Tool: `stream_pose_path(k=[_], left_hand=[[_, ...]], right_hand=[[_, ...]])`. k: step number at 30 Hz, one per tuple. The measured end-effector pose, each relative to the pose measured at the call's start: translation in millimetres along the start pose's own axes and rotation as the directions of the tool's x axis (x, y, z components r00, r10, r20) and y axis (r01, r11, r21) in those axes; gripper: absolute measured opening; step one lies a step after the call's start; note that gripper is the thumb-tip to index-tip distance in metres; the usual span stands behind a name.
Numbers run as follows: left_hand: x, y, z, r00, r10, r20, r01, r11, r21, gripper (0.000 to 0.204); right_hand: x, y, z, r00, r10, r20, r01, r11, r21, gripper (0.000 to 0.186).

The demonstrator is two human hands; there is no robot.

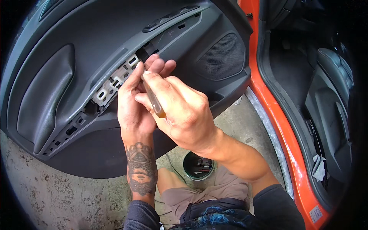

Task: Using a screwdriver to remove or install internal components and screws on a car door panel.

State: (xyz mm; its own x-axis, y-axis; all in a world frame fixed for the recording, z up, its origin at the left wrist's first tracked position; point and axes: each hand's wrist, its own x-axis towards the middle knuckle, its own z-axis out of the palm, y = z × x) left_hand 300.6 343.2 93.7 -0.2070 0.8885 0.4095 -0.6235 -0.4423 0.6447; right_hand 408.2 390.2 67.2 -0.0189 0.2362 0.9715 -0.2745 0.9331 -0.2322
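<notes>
A dark grey car door panel (pixel 103 34) stands in front of me, with a pale slotted bracket (pixel 111 87) exposed in its long trim opening. My right hand (pixel 184 115) is closed round a screwdriver with a brownish, see-through handle (pixel 155 102), slanting up toward the bracket's upper end. Beside its front end is my left hand (pixel 134 103), palm turned up, thumb raised and fingers curled behind. Those left fingers look pinched, but what lies between them is hidden. The screwdriver's tip cannot be made out either.
A dark bucket (pixel 188 171) holding several tools sits on the concrete floor (pixel 65 191) by my legs. To the right are the orange door frame (pixel 285 134) and a black car seat (pixel 329 107). A crumpled white paper (pixel 318 168) rests by the sill.
</notes>
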Motion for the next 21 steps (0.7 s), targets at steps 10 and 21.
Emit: stream_pose_path(k=[10, 21], left_hand=[[4.2, 3.4, 5.5, 0.977, -0.054, -0.207, 0.068, 0.996, 0.058, 0.031], [-9.5, -11.6, 21.9, 0.985, 0.067, -0.157, -0.076, 0.996, -0.047, 0.021]], right_hand=[[5.5, -31.3, -23.7, 0.958, 0.018, 0.286, 0.122, 0.877, -0.465, 0.040], [19.9, -38.6, -16.6, 0.969, 0.111, 0.223, 0.073, 0.730, -0.680, 0.028]])
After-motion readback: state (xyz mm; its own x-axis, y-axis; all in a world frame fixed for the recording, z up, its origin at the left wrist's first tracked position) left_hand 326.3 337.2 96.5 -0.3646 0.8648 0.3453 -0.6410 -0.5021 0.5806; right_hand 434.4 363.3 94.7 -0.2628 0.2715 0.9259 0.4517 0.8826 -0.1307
